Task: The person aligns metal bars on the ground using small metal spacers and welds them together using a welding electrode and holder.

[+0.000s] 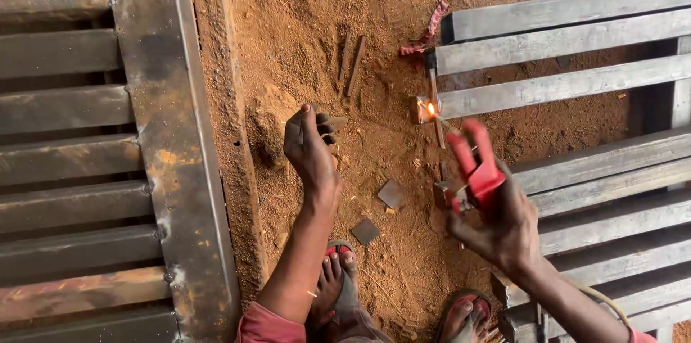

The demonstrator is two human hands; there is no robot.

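No package, label or sign shows anywhere; everything lies on bare reddish dirt ground (302, 41) that runs as an open strip down the middle of the frame. At right of centre the right hand (504, 224) has its grip clamped on a red electrode holder (475, 167), whose thin welding rod (440, 118) reaches up and left to a small orange glow (431, 107) at the cut end of a grey steel bar (561, 87). That bar belongs to a frame of flat steel bars (597, 170) filling the right side, their left ends forming a ragged edge along the dirt. The left hand (309, 149), at centre, hangs above the ground with its grip curled together on a small dark piece (330, 124), too small to identify. Two small flat steel plates (392, 193) lie on the dirt between the hands, near the lower centre. A rusty louvred steel panel (165, 141) covers the left side, its long edge bordering the dirt. Sandalled feet (338, 285) stand at the bottom edge.
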